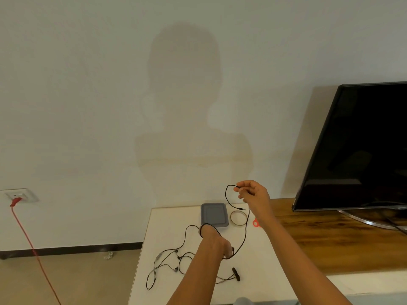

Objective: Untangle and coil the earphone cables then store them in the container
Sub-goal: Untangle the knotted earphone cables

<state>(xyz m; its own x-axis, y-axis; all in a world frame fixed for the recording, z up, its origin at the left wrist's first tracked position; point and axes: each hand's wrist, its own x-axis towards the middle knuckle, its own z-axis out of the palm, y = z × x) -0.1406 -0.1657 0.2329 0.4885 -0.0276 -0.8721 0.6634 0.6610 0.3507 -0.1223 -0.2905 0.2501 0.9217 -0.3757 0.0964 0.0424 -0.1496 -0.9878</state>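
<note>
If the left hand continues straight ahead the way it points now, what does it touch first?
Most likely the grey container. The left hand, wound in black cable, points away across the white table toward it. Depth is unclear, so it could pass above it.

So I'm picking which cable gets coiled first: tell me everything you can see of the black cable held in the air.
The black cable is thin and looks rubbery. The right hand pinches it near the jack end; a short loop bows left and the metal plug dangles. The rest hangs down to the left hand, which grips it above the white table.
</note>
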